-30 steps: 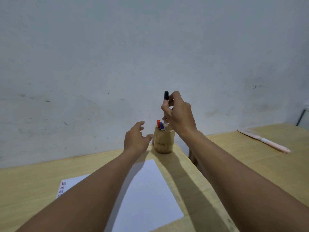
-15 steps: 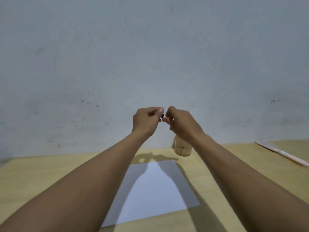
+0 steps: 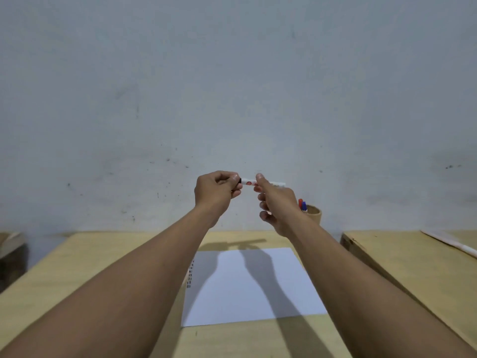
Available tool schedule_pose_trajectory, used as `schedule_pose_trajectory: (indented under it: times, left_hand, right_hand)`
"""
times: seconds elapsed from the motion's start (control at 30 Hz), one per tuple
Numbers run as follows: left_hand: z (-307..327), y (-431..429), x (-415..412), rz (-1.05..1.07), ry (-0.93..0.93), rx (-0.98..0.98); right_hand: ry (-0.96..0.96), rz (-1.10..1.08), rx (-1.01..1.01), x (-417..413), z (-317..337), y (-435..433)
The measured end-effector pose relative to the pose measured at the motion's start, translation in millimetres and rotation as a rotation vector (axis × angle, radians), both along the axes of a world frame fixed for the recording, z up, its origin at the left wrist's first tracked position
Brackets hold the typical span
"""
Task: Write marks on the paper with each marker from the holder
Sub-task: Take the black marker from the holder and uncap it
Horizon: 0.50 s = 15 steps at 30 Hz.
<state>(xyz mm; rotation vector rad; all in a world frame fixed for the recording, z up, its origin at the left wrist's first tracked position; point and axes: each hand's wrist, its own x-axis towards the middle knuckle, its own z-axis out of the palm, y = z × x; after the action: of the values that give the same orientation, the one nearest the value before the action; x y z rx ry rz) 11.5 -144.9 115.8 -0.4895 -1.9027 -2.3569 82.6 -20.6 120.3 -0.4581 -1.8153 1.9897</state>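
A white marker with a black cap is held level in the air between both hands. My left hand is closed around its black cap end. My right hand pinches the white barrel, whose tail sticks out to the right. Below them a white sheet of paper lies on the wooden table, with a column of small marks along its left edge. The wooden holder stands at the back, partly behind my right wrist, with a red and a blue marker in it.
The wooden table ends at a pale wall. A second wooden table stands to the right across a narrow gap, with a long pale stick on it. A dark object sits at the far left edge.
My right hand lifted the black-capped marker out of the holder and turned it level. My left hand came up and closed on its cap. The view shifted so the holder sits further right.
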Motion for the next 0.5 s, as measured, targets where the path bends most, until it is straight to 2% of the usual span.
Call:
schedule_pose_trajectory:
  times: [0.07, 0.13, 0.27, 0.5]
  left_hand:
    - [-1.5, -11.7, 1.5, 0.0, -0.001, -0.001]
    - [-1.9, -21.6, 2.1, 0.002, 0.02, -0.035]
    - [-2.5, -44.6, -4.8, 0.054, 0.1, -0.175]
    - [-11.3, -80.3, -23.0, 0.08, -0.023, -0.192]
  right_hand:
    - [0.037, 0.106, -0.223, -7.1, -3.1, -15.3]
    - [0.075, 0.147, -0.355, -12.6, -4.2, -31.2]
    - [0.177, 0.154, -0.346, -21.3, -5.3, -53.0]
    - [0.238, 0.099, -0.324, -34.0, -19.5, -79.2]
